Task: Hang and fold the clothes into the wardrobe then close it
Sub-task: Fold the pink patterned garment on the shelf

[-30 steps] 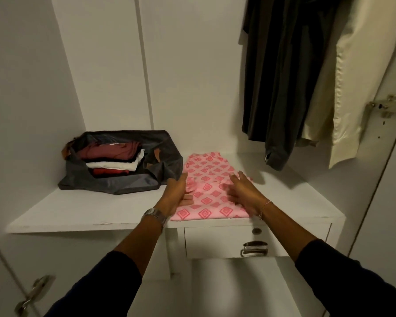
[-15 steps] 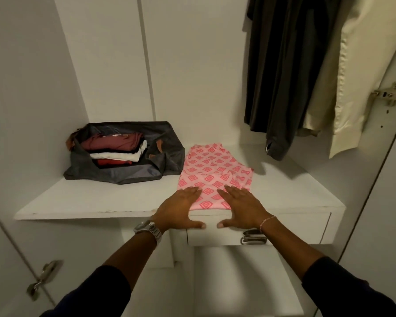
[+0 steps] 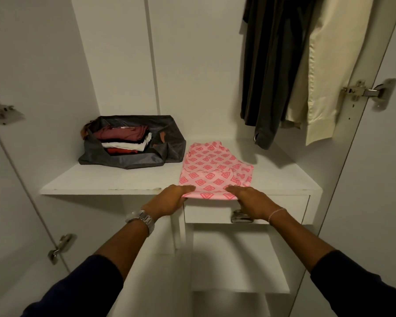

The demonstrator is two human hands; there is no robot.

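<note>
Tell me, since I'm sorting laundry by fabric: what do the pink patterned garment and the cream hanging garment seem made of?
Pink patterned garment: likely thin matte cotton or knit; it lies limp with soft wrinkles. Cream hanging garment: looks like satin, glossy sheen along its folds.

pink cloth [image 3: 213, 170]: soft, printed | shelf [image 3: 114, 181]: matt white board (edge chipped) | drawer handle [image 3: 239, 218]: shiny metal
</note>
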